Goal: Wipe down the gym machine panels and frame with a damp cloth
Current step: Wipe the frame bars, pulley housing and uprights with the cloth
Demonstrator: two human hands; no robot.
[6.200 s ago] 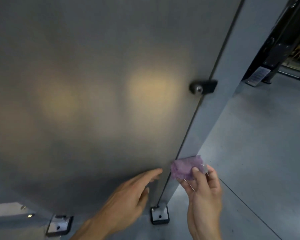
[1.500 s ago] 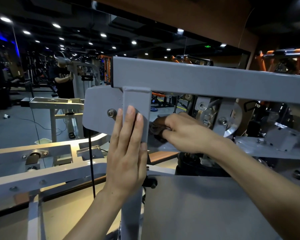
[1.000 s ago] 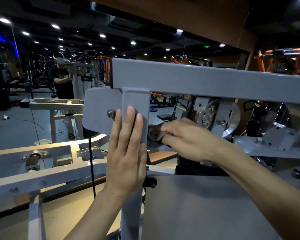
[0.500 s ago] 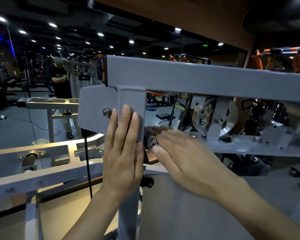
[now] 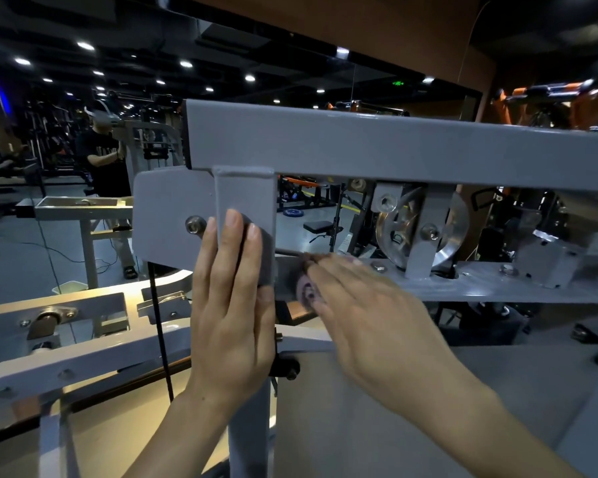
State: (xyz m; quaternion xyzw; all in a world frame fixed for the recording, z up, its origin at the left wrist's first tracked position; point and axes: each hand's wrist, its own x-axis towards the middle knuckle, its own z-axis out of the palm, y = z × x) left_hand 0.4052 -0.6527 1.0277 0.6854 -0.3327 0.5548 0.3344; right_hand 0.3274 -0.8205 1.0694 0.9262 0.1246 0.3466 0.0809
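I see my left hand (image 5: pixel 233 305) spread flat against the grey upright post (image 5: pixel 246 208). My right hand (image 5: pixel 370 315), blurred, fingers straight, presses the purple cloth (image 5: pixel 304 291) onto the lower crossbar (image 5: pixel 497 288), just right of the post.

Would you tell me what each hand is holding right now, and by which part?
The left hand holds nothing; it rests flat on the grey upright post. The right hand presses the purple cloth against the frame; its grip is hidden.
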